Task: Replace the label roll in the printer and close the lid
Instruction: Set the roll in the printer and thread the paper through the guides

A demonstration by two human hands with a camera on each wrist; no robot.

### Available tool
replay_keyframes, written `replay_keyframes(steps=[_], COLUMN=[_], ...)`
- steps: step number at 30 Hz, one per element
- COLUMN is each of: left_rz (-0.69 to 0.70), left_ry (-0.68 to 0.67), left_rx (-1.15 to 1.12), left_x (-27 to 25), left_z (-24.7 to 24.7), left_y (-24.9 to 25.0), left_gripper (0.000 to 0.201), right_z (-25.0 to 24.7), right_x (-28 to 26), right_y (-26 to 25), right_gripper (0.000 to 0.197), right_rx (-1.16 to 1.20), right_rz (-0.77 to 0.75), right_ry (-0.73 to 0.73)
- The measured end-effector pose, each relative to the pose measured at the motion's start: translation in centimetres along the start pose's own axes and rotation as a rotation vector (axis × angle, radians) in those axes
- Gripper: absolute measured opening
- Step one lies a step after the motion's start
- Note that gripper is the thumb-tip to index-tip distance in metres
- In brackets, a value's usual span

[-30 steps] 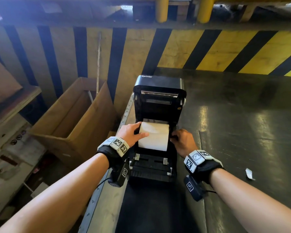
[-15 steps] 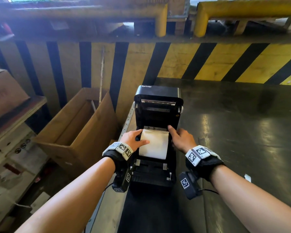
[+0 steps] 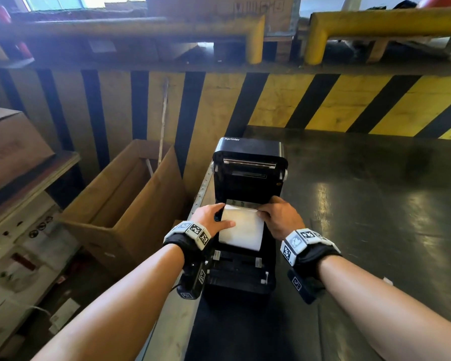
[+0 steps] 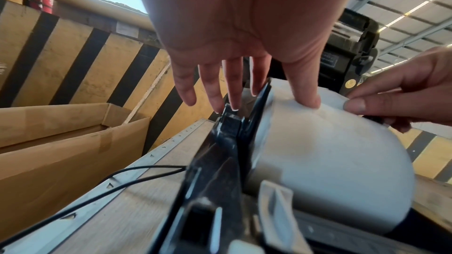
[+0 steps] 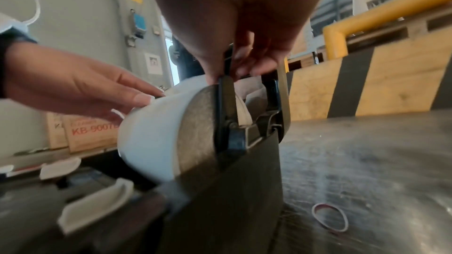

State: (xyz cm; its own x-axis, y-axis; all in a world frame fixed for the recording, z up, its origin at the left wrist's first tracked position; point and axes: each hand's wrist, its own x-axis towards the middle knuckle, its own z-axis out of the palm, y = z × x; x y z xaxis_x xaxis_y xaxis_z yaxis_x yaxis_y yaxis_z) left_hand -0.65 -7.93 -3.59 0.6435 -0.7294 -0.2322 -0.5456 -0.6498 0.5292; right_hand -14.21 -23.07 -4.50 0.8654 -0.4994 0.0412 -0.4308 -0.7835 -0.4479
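Note:
A black printer [image 3: 248,277] stands at the table's left edge with its lid [image 3: 249,162] raised upright. A white label roll [image 3: 241,227] sits in its open bay between black side guides [image 4: 254,115]. My left hand [image 3: 220,217] rests on the roll's left end: the thumb [image 4: 305,94] presses on top and the straight fingers lie along the left guide. My right hand [image 3: 264,212] is at the roll's far right top. In the left wrist view its thumb and finger [image 4: 354,105] pinch the roll's loose paper edge.
An open cardboard box [image 3: 125,204] stands on the floor left of the table. A yellow-and-black striped barrier [image 3: 323,100] runs behind. The dark tabletop [image 3: 375,217] extends to the right, with a rubber band [image 5: 330,217] and a paper scrap [image 3: 387,280] on it.
My right hand has moved from the printer's right side up onto the roll's far top edge and taken the paper end. My left hand stays on the roll. The head view has tilted up.

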Motion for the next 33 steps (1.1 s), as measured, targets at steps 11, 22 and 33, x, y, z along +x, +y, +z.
replay_keyframes(steps=[11,22,33], left_rz=[-0.237,-0.208,-0.172], left_ry=[-0.070,0.020,-0.004], left_rx=[-0.489,-0.316,-0.219], left_x=[-0.8,-2.0,-1.7], left_z=[-1.1,1.3,1.9], left_y=[0.3,-1.0,-1.9], left_gripper=[0.013,0.014,0.016], right_z=[0.9,2.3,2.8], right_x=[-3.8,-6.2,-4.9], right_y=[0.0,1.1,0.6], right_gripper=[0.027,0.031,0.029], right_rx=[-0.065,0.130,0.303], right_rz=[-0.195,-0.023,0.335], right_ry=[-0.088,-0.125,-0.189])
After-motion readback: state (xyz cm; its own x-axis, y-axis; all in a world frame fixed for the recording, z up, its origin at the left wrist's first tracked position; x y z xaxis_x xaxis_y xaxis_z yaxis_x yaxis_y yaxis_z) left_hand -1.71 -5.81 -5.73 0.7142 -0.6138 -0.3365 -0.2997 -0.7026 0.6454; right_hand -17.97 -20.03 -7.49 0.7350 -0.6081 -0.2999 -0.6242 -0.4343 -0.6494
